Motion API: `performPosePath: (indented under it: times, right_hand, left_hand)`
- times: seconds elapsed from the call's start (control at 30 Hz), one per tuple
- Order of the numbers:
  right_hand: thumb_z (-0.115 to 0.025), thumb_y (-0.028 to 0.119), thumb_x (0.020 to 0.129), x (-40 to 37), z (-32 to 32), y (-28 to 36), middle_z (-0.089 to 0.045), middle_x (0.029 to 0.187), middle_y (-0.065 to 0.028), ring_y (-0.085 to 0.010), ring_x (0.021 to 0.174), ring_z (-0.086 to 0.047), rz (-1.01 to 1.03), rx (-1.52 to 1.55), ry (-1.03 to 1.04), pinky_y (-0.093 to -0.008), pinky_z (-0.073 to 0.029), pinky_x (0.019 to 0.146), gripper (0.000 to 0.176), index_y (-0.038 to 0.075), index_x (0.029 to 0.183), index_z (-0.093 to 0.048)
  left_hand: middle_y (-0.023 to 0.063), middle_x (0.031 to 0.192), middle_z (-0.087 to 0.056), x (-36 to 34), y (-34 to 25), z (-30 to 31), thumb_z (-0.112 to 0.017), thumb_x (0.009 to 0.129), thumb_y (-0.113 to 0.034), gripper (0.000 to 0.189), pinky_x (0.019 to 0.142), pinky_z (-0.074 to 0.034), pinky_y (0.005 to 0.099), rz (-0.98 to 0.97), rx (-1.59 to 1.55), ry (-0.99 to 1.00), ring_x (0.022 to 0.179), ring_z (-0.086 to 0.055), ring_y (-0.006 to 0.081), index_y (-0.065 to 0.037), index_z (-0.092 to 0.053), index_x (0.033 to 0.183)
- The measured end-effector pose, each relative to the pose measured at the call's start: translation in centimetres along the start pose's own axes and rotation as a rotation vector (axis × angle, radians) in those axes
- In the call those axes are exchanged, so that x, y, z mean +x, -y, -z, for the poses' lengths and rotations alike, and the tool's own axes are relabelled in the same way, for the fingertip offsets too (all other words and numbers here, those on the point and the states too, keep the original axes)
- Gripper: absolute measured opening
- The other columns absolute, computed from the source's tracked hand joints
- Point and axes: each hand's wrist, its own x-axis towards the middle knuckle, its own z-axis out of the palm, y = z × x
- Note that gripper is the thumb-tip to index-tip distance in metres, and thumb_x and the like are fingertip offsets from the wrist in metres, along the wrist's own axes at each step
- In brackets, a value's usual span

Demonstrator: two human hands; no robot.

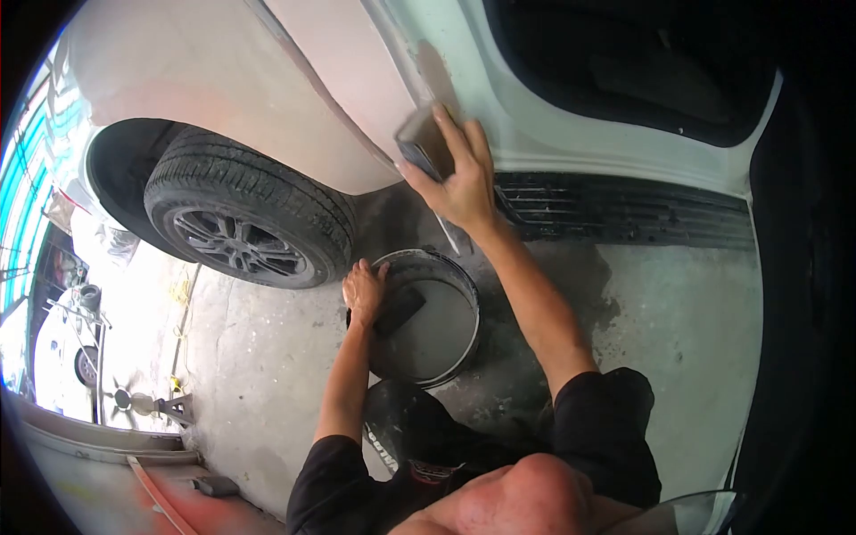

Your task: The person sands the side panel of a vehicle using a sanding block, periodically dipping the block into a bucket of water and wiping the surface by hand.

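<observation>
My right hand is closed around a grey sanding block. The block lies against the car's door frame, beside a wet grey smear on the light paint. Lower down, my left hand grips the near-left rim of a round black bucket, its fingers curled over the edge. Cloudy grey water fills part of the bucket. A dark flat block shows inside it, close to my left fingers.
A car wheel stands left of the bucket, under a pinkish, sanded-looking body panel. A black ribbed side step runs along the sill at right. Wet patches mark the concrete floor. A metal stand is at lower left.
</observation>
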Motion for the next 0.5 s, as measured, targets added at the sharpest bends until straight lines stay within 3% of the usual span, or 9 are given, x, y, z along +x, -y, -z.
performPosePath:
  times: [0.07,0.1,0.13,0.2,0.3,0.43,0.5]
  right_hand:
    - [-0.087,0.030,0.078,4.5,-1.0,0.9,-0.058,0.104,-0.0216,-0.0370,0.093,-0.060,0.090,-0.075,-0.024,-0.0444,-0.051,0.083,0.078,-0.008,0.139,-0.058]
    - [-0.086,0.041,0.079,7.2,-1.6,1.8,-0.058,0.112,-0.0250,-0.0416,0.099,-0.059,0.022,-0.075,0.006,-0.0518,-0.052,0.086,0.079,-0.005,0.137,-0.058]
    - [-0.086,0.043,0.079,9.7,-1.0,3.7,-0.057,0.117,-0.0274,-0.0431,0.104,-0.059,-0.133,-0.098,0.098,-0.0516,-0.052,0.087,0.076,-0.005,0.132,-0.060]
    - [-0.086,0.044,0.079,9.8,-1.3,3.9,-0.057,0.119,-0.0285,-0.0429,0.106,-0.059,-0.157,-0.086,0.108,-0.0516,-0.052,0.088,0.080,-0.007,0.134,-0.059]
    - [-0.086,0.043,0.079,3.9,-1.2,1.0,-0.056,0.121,-0.0293,-0.0443,0.110,-0.059,-0.050,-0.033,0.038,-0.0518,-0.052,0.092,0.086,-0.013,0.138,-0.056]
    - [-0.086,0.043,0.079,7.7,-2.0,2.2,-0.057,0.119,-0.0283,-0.0439,0.107,-0.060,-0.044,-0.072,0.010,-0.0525,-0.052,0.089,0.085,-0.012,0.137,-0.057]
    - [-0.083,0.046,0.080,10.4,-1.3,4.3,-0.058,0.114,-0.0284,-0.0437,0.105,-0.061,-0.176,-0.097,0.097,-0.0519,-0.053,0.088,0.085,-0.012,0.136,-0.057]
  left_hand:
    - [0.0217,0.103,-0.072,-0.1,0.0,0.0,-0.067,0.095,-0.053,0.052,0.087,-0.055,0.0509,-0.010,-0.013,0.007,0.099,-0.070,0.0414,-0.001,-0.065,0.098]
    - [0.0216,0.103,-0.072,-0.2,0.1,0.1,-0.067,0.095,-0.053,0.052,0.087,-0.055,0.0507,-0.006,-0.008,0.017,0.099,-0.070,0.0413,-0.001,-0.065,0.099]
    - [0.0215,0.103,-0.072,0.0,-0.1,0.2,-0.068,0.095,-0.053,0.052,0.087,-0.055,0.0506,0.001,-0.006,0.022,0.100,-0.070,0.0411,-0.001,-0.065,0.099]
    - [0.0213,0.103,-0.072,-0.3,0.1,0.2,-0.068,0.095,-0.053,0.052,0.087,-0.054,0.0503,0.014,-0.004,0.026,0.100,-0.070,0.0408,-0.001,-0.065,0.099]
    - [0.0212,0.102,-0.072,0.0,-0.2,0.0,-0.068,0.095,-0.052,0.051,0.088,-0.054,0.0499,0.014,-0.023,0.009,0.100,-0.070,0.0406,-0.001,-0.065,0.099]
    - [0.0209,0.102,-0.072,0.1,0.0,0.0,-0.069,0.094,-0.052,0.050,0.088,-0.054,0.0498,0.012,-0.022,0.020,0.101,-0.070,0.0402,-0.002,-0.064,0.098]
    - [0.0207,0.102,-0.072,-0.1,-0.1,0.1,-0.069,0.094,-0.052,0.050,0.088,-0.054,0.0499,0.022,-0.014,0.031,0.100,-0.070,0.0401,-0.002,-0.064,0.097]
